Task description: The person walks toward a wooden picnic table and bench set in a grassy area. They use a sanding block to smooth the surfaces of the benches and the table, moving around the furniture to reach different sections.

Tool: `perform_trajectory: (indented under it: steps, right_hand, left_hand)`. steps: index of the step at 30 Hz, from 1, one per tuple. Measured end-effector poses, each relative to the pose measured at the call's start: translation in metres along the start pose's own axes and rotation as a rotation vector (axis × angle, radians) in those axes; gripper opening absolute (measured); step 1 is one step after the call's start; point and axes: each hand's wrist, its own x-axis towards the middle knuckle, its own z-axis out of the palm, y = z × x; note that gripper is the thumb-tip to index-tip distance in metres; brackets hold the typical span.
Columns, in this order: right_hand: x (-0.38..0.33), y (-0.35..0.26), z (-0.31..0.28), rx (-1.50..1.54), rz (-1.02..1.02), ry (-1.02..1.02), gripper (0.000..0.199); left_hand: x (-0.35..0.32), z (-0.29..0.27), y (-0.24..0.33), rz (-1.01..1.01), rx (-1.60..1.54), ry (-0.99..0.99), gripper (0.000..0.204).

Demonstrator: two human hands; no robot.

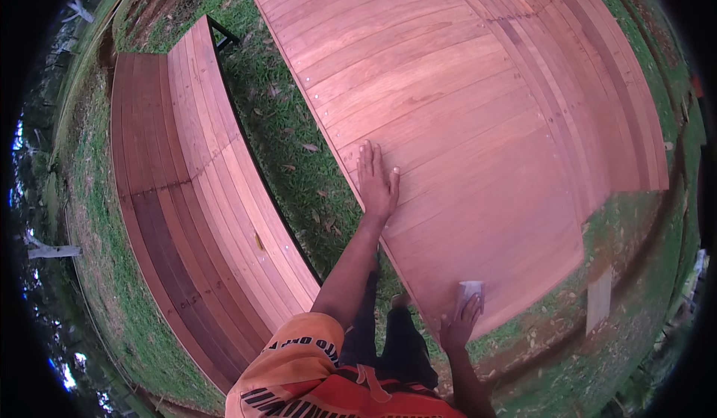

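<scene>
here at the near end, the right hand (459, 325) lays its fingers over a pale rectangular pad (470, 291), down on the wooden tabletop (478, 209), perhaps to keep it pressed flat; whether they grip it, i can't tell. farther up, the left hand (379, 183) lies open, palm down by the tabletop's left edge, likely for support.

SURFACE: your reddish plank-topped wooden table (448, 156) stands on grass (93, 216) | ON IT: your left hand (378, 184) lies flat by the left edge; a small pale pad (470, 289) sits at the near end, under fingers of your right hand (458, 328) | LEFT: slatted wooden bench (213, 194); a yellow-brown scrap (259, 241) lies there, too small for you to identify
</scene>
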Motion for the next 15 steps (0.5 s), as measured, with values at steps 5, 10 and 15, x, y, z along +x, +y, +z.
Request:
perform_trajectory:
  steps: [5, 10, 15]
  right_hand:
    - [0.206, 0.036, -0.020, -0.108, -0.020, 0.151, 0.090]
    - [0.178, -0.071, -0.009, -0.122, -0.449, -0.084, 0.087]
    - [0.232, -0.063, -0.023, -0.329, -0.369, 0.037, 0.087]
  left_hand:
    - [-0.183, -0.095, -0.081, -0.501, -0.111, 0.107, 0.063]
    - [-0.301, -0.174, -0.137, -0.623, 0.047, -0.137, 0.066]
    - [-0.351, -0.220, -0.153, -0.746, 0.088, -0.149, 0.071]
